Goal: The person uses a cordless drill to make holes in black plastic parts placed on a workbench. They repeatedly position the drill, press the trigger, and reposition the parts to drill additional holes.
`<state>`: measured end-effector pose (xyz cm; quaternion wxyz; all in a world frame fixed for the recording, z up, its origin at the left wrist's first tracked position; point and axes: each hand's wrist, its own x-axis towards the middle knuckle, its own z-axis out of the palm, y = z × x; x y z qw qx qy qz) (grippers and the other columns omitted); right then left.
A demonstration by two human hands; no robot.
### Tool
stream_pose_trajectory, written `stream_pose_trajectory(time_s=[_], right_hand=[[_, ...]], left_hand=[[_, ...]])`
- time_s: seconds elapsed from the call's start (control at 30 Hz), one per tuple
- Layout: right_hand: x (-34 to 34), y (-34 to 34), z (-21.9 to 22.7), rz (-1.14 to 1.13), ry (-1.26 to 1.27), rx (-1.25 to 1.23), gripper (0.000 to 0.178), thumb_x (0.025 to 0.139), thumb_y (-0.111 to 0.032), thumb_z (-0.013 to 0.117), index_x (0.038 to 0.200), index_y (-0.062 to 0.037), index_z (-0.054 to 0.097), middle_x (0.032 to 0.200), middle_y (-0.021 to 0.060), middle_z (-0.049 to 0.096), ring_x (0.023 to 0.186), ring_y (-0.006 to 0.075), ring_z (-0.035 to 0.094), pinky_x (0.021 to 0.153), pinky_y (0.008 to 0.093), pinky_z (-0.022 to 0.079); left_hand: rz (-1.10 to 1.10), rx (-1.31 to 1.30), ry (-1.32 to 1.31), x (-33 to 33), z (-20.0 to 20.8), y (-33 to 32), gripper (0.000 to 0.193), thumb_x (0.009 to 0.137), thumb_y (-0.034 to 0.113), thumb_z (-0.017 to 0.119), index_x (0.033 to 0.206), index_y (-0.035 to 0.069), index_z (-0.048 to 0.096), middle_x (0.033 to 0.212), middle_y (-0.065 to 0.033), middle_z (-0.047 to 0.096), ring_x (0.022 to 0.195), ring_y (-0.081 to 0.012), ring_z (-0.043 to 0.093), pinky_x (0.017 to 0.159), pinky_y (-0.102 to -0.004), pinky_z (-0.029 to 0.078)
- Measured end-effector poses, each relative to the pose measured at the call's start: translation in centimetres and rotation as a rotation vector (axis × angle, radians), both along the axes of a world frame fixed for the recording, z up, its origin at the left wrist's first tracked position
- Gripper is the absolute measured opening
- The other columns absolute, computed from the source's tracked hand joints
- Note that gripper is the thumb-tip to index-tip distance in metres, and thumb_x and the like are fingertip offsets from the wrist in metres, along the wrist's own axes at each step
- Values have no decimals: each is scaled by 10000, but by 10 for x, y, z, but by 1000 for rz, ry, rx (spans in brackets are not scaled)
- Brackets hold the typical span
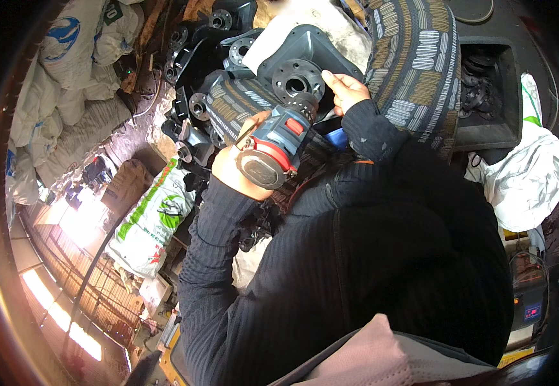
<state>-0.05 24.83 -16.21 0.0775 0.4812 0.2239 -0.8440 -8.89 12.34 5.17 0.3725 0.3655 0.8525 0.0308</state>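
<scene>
- The left hand (230, 171) is closed around the power drill (278, 143), a blue-grey and red tool, its fingers wrapped over the body.
- The drill lies against the left hand's inner side; its chuck (303, 103) points up and away from that hand, slightly to the right.
- The black flanged part (297, 72) lies just beyond the drill, ahead of the left hand and to its right. Its round ring with a central hole faces the chuck, and its flared square base spreads out behind the ring.
- The chuck overlaps the near edge of the ring in view; whether the tip touches it, I cannot tell.
- The right hand (351, 92) is partly closed, fingers bent, with thumb and forefinger at the ring's right edge. The flanged part is thus immediately left of this hand; whether the fingertips grip it or something small, I cannot tell.
- More black flanged parts (197, 106) are heaped beyond the left hand and to its left.
- Patterned fabric (414, 71) curves up just right of the right hand.
- Farther right of that hand sits a black tray (511, 96) with small dark pieces (479, 87) inside.
- Left of the left hand lies a white and green sack (154, 222).
</scene>
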Motion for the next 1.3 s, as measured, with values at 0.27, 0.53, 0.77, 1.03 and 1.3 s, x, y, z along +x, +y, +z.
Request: stream_pose_trajectory(time_s=[0.27, 0.53, 0.77, 1.03, 1.3], right_hand=[[0, -5, 0, -38, 1, 3, 258, 847, -320, 691, 863, -69, 632, 639, -53, 564, 446, 19, 388, 409, 188, 304], [1, -3, -4, 15, 18, 76, 252, 852, -307, 687, 848, -63, 627, 629, -54, 553, 444, 17, 385, 406, 194, 297], [0, 0, -10, 55, 57, 144, 257, 835, -321, 704, 838, -73, 635, 558, -66, 492, 400, 36, 363, 389, 202, 300], [24, 18, -16, -149, 237, -337, 369, 963, -294, 427, 1201, -50, 569, 890, 30, 616, 724, 170, 611, 616, 321, 519], [33, 29, -1, -72, 732, -584, 474, 948, -256, 322, 1319, 16, 433, 1271, 175, 543, 1149, 295, 544, 891, 396, 477]], left_hand=[[-85, -46, -106, -9, -26, 9, 379, 849, 218, 541, 1194, 63, 517, 1135, -113, 599, 1047, -265, 581, 923, -363, 453], [65, -24, -117, -4, -28, 12, 373, 824, 252, 584, 1163, 100, 554, 1125, -93, 608, 1063, -266, 572, 944, -378, 436], [287, -5, -70, 8, -33, -9, 422, 756, 266, 685, 1140, 121, 584, 1127, -97, 615, 1039, -290, 584, 872, -418, 477], [391, 400, -99, 51, 0, -22, 452, 723, 142, 721, 1139, 50, 569, 1085, -134, 622, 1010, -289, 606, 894, -373, 474], [498, 575, -280, 77, -16, -41, 394, 752, 176, 686, 1121, 93, 576, 1062, -111, 616, 993, -303, 594, 880, -401, 469]])
